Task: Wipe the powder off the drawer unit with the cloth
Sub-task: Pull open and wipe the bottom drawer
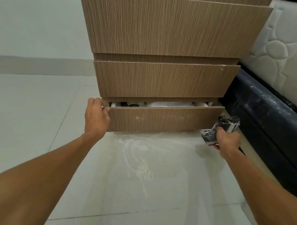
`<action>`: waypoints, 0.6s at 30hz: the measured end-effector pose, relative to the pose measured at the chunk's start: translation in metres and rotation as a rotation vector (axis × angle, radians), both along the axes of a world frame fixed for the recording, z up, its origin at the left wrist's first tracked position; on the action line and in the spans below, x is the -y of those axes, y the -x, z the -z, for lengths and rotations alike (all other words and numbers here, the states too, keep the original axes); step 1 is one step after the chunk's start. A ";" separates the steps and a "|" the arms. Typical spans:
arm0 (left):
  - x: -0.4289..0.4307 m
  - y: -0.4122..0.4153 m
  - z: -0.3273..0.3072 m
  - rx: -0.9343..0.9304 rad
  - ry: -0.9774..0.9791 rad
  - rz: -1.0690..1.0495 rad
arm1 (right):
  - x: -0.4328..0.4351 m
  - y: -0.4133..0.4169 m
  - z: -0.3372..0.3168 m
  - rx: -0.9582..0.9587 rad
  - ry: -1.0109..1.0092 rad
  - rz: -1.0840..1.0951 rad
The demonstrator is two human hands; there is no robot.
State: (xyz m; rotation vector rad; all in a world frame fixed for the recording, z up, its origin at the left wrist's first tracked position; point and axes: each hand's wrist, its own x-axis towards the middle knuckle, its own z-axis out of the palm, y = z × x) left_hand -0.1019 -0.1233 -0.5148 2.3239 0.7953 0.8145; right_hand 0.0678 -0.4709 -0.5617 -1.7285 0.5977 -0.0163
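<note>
Head view: my left hand (96,114) reaches out arm straight, fingers hooked over the top left corner of the bottom drawer (163,118) of the drawer unit (168,41), drawer slightly pulled out. My right hand (226,140) sits at the drawer's right end, fist clenched round the striped cloth (219,128). Powder (140,148) smeared on floor just before the drawer, faint specks on drawer front.

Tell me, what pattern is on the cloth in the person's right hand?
The cloth has dark and white stripes, dusted with powder; the head view shows it.
</note>
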 end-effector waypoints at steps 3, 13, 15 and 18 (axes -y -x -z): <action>-0.002 -0.005 -0.002 -0.009 0.047 -0.049 | -0.014 0.004 0.001 -0.008 -0.201 0.046; -0.019 -0.028 -0.006 -0.008 0.180 -0.137 | -0.036 -0.015 -0.009 0.080 -0.475 0.167; -0.021 -0.030 -0.007 0.000 0.202 -0.138 | -0.039 -0.021 -0.014 0.106 -0.455 0.128; -0.023 -0.031 -0.008 0.002 0.200 -0.117 | -0.052 -0.028 -0.023 0.127 -0.521 -0.021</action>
